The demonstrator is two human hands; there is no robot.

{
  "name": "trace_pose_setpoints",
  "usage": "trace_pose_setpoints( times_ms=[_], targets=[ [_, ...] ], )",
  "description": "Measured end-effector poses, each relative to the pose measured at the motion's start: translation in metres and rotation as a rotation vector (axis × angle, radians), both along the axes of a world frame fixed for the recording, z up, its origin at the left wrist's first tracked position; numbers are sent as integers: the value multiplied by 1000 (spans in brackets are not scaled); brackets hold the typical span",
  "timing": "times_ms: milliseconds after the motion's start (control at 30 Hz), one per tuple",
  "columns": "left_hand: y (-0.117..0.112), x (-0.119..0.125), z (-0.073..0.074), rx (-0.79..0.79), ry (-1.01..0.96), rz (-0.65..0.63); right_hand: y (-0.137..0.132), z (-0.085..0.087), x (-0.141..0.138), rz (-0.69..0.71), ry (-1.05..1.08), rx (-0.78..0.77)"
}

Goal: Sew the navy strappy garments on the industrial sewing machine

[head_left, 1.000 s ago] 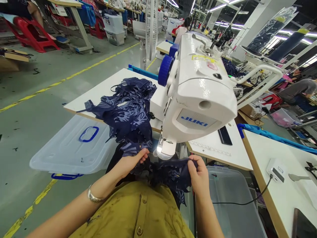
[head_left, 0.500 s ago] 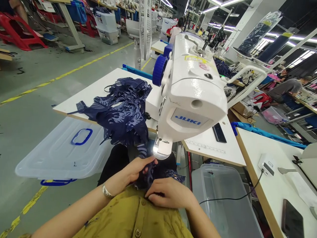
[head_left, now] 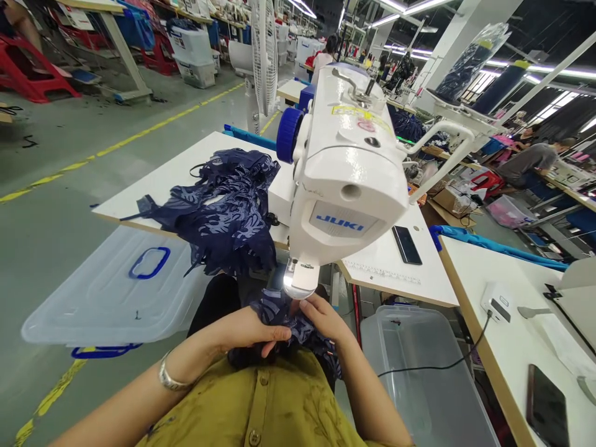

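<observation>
My left hand (head_left: 251, 329) is closed on a navy patterned fabric piece (head_left: 302, 329), its thumb lying over the cloth. Just under the head of a white JUKI sewing machine (head_left: 349, 180), my right hand (head_left: 326, 320) pinches the same cloth near the lit needle area; its fingertips are partly hidden by the machine. The fabric hangs down over my lap on the right. A heap of navy patterned pieces (head_left: 233, 211) lies on the white table (head_left: 139, 180) left of the machine, its front edge hanging over.
A lidded clear box (head_left: 107, 298) stands at left, and an open clear bin (head_left: 419, 372) at right below the table. One phone (head_left: 406, 244) lies beside the machine, another (head_left: 547, 403) on the right-hand table (head_left: 493, 267). A fan (head_left: 264, 56) stands behind. Other people sit farther off.
My right hand has risen from my lap to the cloth under the machine head. My left hand has drawn back slightly toward me, and more patterned cloth shows between the hands.
</observation>
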State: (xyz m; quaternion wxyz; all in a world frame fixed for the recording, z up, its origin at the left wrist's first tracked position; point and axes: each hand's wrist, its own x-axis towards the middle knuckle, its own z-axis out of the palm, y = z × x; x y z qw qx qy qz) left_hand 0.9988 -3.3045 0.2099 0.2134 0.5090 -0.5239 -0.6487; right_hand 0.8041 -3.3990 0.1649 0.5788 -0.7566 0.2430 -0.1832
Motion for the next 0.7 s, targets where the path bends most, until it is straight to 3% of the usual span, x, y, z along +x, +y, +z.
trace_pose_setpoints(
  times_ms=[67, 233, 300, 367, 433, 467, 567, 633, 700],
  targets=[
    [-1, 3, -1, -21, -16, 15, -1, -2, -6, 80, 38, 50],
    [1, 18, -2, -15, -127, 81, -8, 5, -26, 129, 262, 210],
    [5, 27, 2, -35, -158, 88, -10, 12, -33, 261, 351, 314],
    [11, 39, 9, -54, -215, 92, -10, 19, -38, 480, 374, 403],
    [17, 53, 16, -44, -312, 116, -9, 28, -40, 613, 345, 290],
    [19, 60, 19, -30, -371, 143, -8, 33, -40, 575, 332, 159],
    [23, 76, 24, 91, -563, 302, -2, 53, -39, 243, 317, -206],
    [22, 80, 26, 174, -618, 467, 4, 71, -38, 88, 273, -321],
    [18, 77, 29, 133, -525, 634, 13, 89, -34, 88, 238, -349]
  ],
)
